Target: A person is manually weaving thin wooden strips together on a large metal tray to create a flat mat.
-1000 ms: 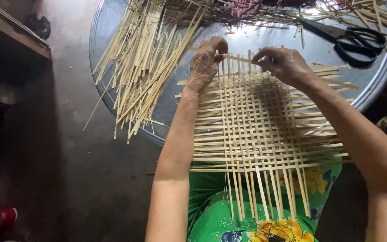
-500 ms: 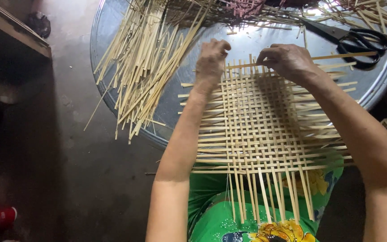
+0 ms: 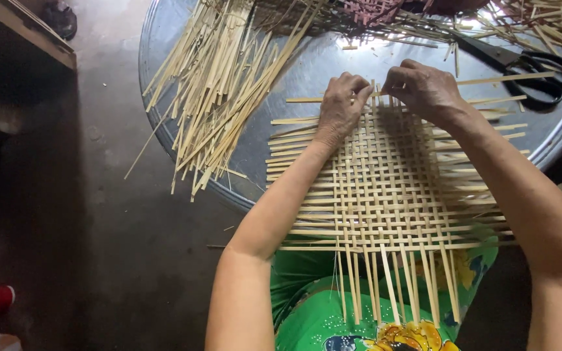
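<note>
Nearest you, green flowered cloth (image 3: 333,312) covers your lap, and the loose ends of the upright strips hang over it. The woven mat (image 3: 391,188) of pale flat strips lies across your lap and onto the near edge of the round metal tray (image 3: 307,71). Both forearms run up over the mat to its far edge. Your left hand (image 3: 341,107) rests there with fingers curled in, pinching the tip of an upright strip. Your right hand (image 3: 424,88), just beside it, has its fingers bent close together on a crosswise strip (image 3: 515,78) that sticks out to the right. Left of the mat, a loose heap of strips (image 3: 222,84) spreads across the tray and over its rim. Far right, black-handled scissors (image 3: 528,65) lie on the tray among scattered strips.
</note>
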